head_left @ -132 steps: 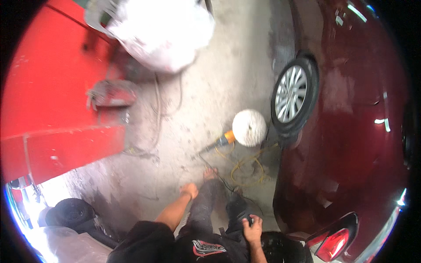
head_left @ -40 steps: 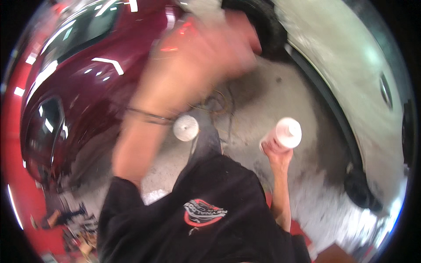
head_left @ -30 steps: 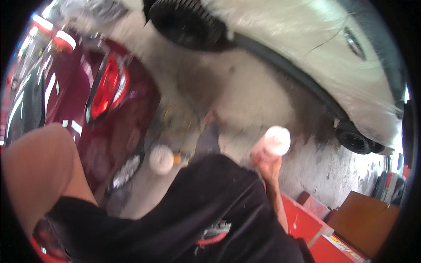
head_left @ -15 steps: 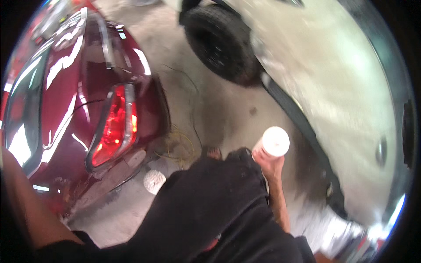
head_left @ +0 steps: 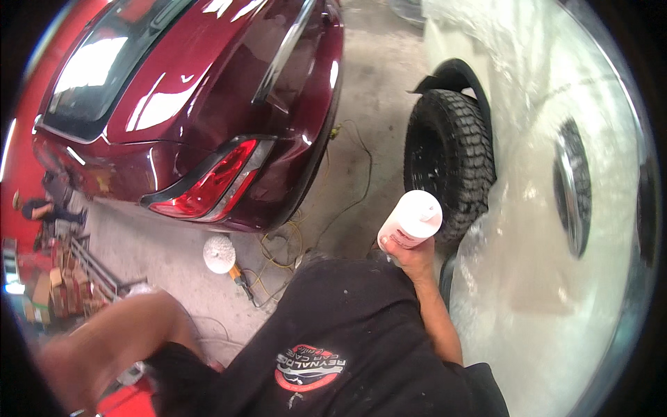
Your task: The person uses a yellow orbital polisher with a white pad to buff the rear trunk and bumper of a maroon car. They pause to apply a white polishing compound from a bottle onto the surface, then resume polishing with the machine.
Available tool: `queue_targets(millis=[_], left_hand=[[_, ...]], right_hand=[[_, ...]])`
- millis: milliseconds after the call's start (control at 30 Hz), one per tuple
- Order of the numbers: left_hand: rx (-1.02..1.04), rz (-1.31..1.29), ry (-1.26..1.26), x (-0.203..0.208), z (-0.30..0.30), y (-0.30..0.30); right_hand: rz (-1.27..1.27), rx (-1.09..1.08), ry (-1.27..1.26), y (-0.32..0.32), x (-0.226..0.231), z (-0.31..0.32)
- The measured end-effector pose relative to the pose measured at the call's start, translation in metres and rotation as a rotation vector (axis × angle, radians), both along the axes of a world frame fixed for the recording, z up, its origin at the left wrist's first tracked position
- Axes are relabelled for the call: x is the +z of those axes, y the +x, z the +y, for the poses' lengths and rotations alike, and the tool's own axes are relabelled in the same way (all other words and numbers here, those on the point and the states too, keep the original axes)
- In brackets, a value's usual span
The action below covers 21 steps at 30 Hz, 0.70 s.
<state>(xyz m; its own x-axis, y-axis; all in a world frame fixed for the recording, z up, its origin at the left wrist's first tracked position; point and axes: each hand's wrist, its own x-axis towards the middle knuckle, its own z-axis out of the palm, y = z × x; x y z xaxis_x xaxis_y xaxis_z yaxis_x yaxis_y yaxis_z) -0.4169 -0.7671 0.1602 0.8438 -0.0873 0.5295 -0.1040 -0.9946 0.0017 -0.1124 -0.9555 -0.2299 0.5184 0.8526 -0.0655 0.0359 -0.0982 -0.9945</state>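
Observation:
My right hand (head_left: 415, 258) is closed round a white bottle (head_left: 411, 219) with red print, its flat white top tilted up toward me. Just beyond it is the black knobby tyre (head_left: 451, 160) of the pale vehicle. My left arm (head_left: 132, 323) bends out past the lower left, and my left hand (head_left: 59, 361) is blurred at the rim, so its fingers do not show. A glossy maroon car (head_left: 180, 104) with a red tail light (head_left: 212, 187) stands ahead on the left. Below its rear corner a polisher (head_left: 240, 280) with a white fluffy pad (head_left: 219, 254) lies on the floor.
Yellow and dark cords (head_left: 300, 243) loop over the concrete floor (head_left: 368, 83) between the vehicles. Clear plastic film hangs over the pale vehicle (head_left: 535, 208) on the right. Another person (head_left: 48, 210) is at the far left, near stacked boxes (head_left: 62, 288).
My view has swung leftward, bringing the other person, the boxes and the polisher's body into sight. The bottle stays in my right hand. My left arm now shows bent at the lower left.

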Motion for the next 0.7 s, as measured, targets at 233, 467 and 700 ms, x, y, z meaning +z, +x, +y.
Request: queue_targets(millis=[233,467,700], left_hand=[[0.547,-0.273,-1.629,-0.338,-0.041,0.096],[0.893,-0.781,-1.519,-0.448,-0.069,0.091],[1.479,-0.800,-1.469,-0.458,-0.118,0.064]], right_hand=[[-0.102,0.628,0.035,0.020,-0.004,0.108],[-0.578,1.427,0.148,0.002,-0.014,0.235],[-0.722,1.161,-0.333,0.009,-0.195,0.386]])
